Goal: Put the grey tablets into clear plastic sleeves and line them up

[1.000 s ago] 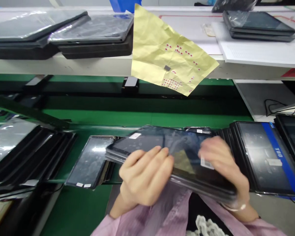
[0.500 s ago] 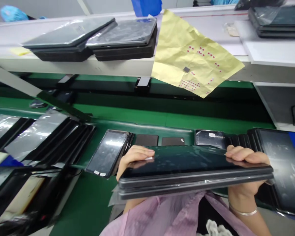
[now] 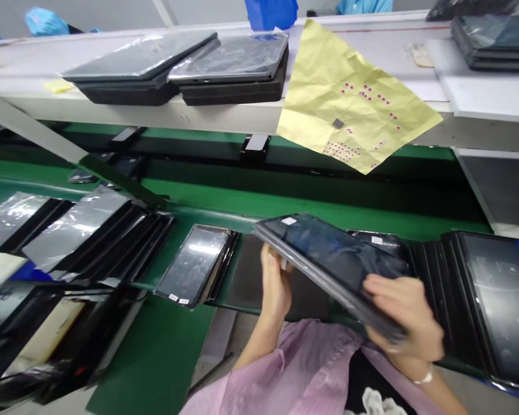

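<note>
I hold a small stack of dark tablets (image 3: 324, 251) tilted over the bench, its left end raised and its right end low. A small white label shows on the top screen. My right hand (image 3: 404, 314), slightly blurred, is closed round the lower right end, fingers on the glass. At the raised left end my left hand (image 3: 277, 285) grips from below, the thumb up along the edge and the other fingers mostly hidden. Beneath the tablets lies a dark flat pad (image 3: 251, 274). Left of it rests a stack of smaller tablets (image 3: 194, 259) with white labels.
Leaning tablets (image 3: 497, 288) crowd the right side, and film-covered tablets (image 3: 78, 230) lie at left. A white shelf (image 3: 225, 115) crosses ahead, carrying wrapped tablets (image 3: 237, 57). A yellow sheet with red dots (image 3: 358, 104) hangs over its edge. A slanted post (image 3: 47, 135) stands at left.
The tablets have turned from nearly level to a steep tilt, left end up. My left hand has shifted from their top left edge to beneath that end; my right hand has moved lower.
</note>
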Demonstrator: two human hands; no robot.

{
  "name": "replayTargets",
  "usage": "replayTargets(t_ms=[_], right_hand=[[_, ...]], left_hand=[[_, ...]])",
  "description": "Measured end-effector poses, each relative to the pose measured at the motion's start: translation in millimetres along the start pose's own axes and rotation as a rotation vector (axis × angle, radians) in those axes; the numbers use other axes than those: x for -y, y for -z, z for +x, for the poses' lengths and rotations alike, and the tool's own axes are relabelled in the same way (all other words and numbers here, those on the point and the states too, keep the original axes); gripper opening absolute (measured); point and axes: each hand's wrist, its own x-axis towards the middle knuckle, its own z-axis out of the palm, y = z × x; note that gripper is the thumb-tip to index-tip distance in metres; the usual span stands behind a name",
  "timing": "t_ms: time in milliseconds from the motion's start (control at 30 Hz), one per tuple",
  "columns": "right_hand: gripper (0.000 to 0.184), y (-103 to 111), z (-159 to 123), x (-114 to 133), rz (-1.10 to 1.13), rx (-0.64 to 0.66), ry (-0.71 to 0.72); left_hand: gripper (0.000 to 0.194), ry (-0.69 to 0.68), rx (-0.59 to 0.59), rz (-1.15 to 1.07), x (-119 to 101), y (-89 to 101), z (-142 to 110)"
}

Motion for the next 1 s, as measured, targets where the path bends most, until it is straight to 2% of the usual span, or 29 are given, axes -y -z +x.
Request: replayTargets(t_ms=[33,67,100,133,167,200,233,267,300,333,367,400,533,633,767,867,933,1000], right_hand=[[0.012,-9,-5,4,-0.130,0.139,0.158],[0.014,-19,-13,7,-0.255,0.221,0.316],[0.017,-29,-21,8,-0.350,0.237,0.426],[0.019,-38,-31,7,-0.384,0.252,0.445],[0.018,-45,-41,4,-0.351,0.324,0.415],[0.015,-50,-52,-2,-0.272,0.421,0.300],[0.015,-53,-61,-11,-0.149,0.501,0.098],[0.023,-56,-70,-21,-0.015,0.540,-0.171],[0.036,-58,-77,-33,0.102,0.519,-0.463],[0.050,-61,-83,-45,0.194,0.445,-0.758],[0.059,-66,-88,-56,0.242,0.371,-0.962],[0.062,-73,-92,-65,0.286,0.328,-1.095],[0.050,-106,-109,-78,0.513,0.355,-1.276],[0.041,-118,-126,-74,0.544,0.288,-1.356],[0.028,-114,-155,-82,0.378,0.168,-1.448],[0.024,-112,-173,-95,0.200,0.145,-1.517],[0.023,-114,-180,-101,0.087,0.162,-1.556],[0.023,-115,-184,-104,-0.008,0.182,-1.574]], left_hand=[[0.059,0.185,0.058,-0.098,7,-2.0,-2],[0.057,0.314,0.086,-0.167,14,-2.2,-2],[0.053,0.389,0.086,-0.195,21,0.1,-1],[0.048,0.429,0.074,-0.187,27,4.9,2],[0.046,0.438,0.051,-0.166,33,12.5,7],[0.045,0.437,0.035,-0.138,38,22.4,11],[0.045,0.431,0.024,-0.107,42,34.2,16],[0.046,0.425,0.015,-0.077,45,47.0,21],[0.048,0.425,0.011,-0.050,47,60.1,25],[0.050,0.427,0.009,-0.025,48,72.8,28],[0.052,0.431,0.010,0.004,49,84.6,30],[0.054,0.434,0.013,0.036,48,95.2,32],[0.059,0.442,0.034,0.166,47,126.6,44],[0.059,0.460,0.063,0.277,49,148.5,62],[0.063,0.463,0.099,0.449,53,184.9,92],[0.073,0.461,0.122,0.614,60,207.5,115],[0.073,0.434,0.107,0.763,70,215.0,125],[0.068,0.371,0.042,0.936,82,216.9,129]])
